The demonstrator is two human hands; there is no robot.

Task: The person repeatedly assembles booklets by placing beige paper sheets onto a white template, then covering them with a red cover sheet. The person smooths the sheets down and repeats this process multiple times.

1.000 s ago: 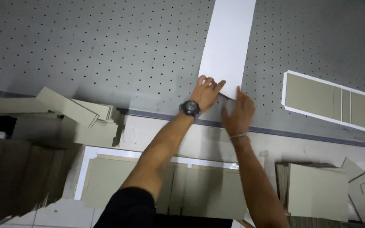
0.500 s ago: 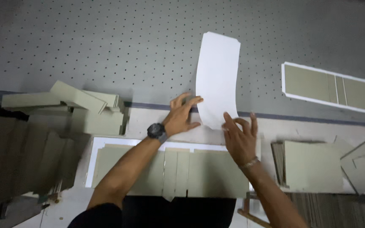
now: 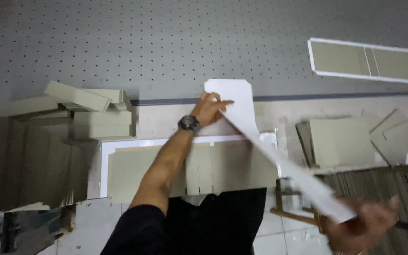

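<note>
Fingers (image 3: 218, 101) of the left hand (image 3: 208, 109) pinch the far end of a long white strip (image 3: 260, 141), thumb under, fingertips spread on top. That arm wears a dark watch (image 3: 189, 123). Down at the lower right, the right hand (image 3: 362, 226) is blurred but closed on the strip's near end, so the strip runs on a slant between both hands, lifted off the surface and sagging slightly. Its far end, with clipped corners, sits over the edge where the grey perforated table (image 3: 119, 42) meets the paler bench (image 3: 161, 120). Under the strip lies a white-edged sheet of greyish-green boards (image 3: 138, 172). Loose board pieces are piled to the left (image 3: 79, 106), and a stack of boards (image 3: 338, 141) sits to the right. Well apart on the table, a white-framed panel (image 3: 364, 61) lies flat
</note>
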